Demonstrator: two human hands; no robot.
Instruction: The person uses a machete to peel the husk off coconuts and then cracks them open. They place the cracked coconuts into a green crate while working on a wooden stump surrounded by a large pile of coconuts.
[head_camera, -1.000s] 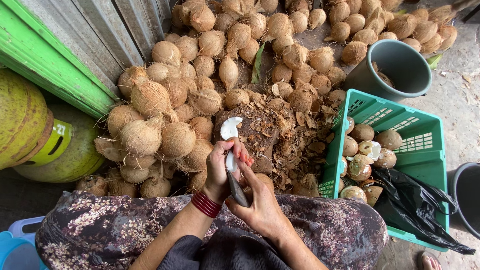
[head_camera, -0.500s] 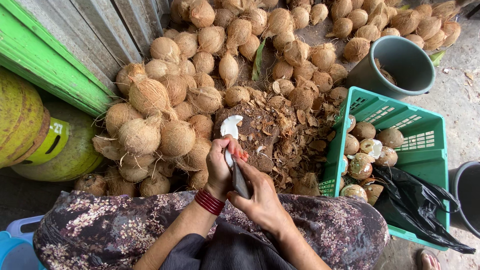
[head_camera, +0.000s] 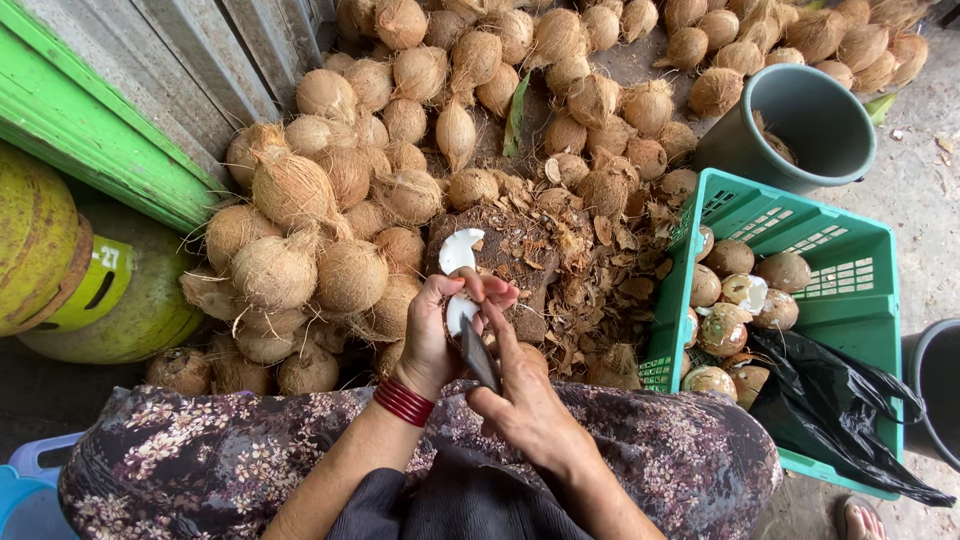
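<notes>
My left hand (head_camera: 437, 335), with red bangles at the wrist, is closed around a small white piece of coconut flesh (head_camera: 460, 311). My right hand (head_camera: 525, 395) grips a dark knife (head_camera: 480, 357) whose blade rests against that piece. Just beyond my fingers another white coconut piece (head_camera: 460, 250) lies on a dark block (head_camera: 515, 285) covered with husk scraps. Both hands are over my lap, which is draped in a flowered cloth (head_camera: 200, 460).
A large heap of brown husked coconuts (head_camera: 340, 200) spreads ahead and left. A green crate (head_camera: 850, 250) at right holds peeled coconuts and a black plastic bag (head_camera: 830, 410). A grey bucket (head_camera: 800, 120) stands behind it. Yellow-green containers (head_camera: 60, 270) sit at left by a corrugated wall.
The hands stay in the same spot over the lap. The knife has shifted slightly against the white piece, and the left fingers have turned a little.
</notes>
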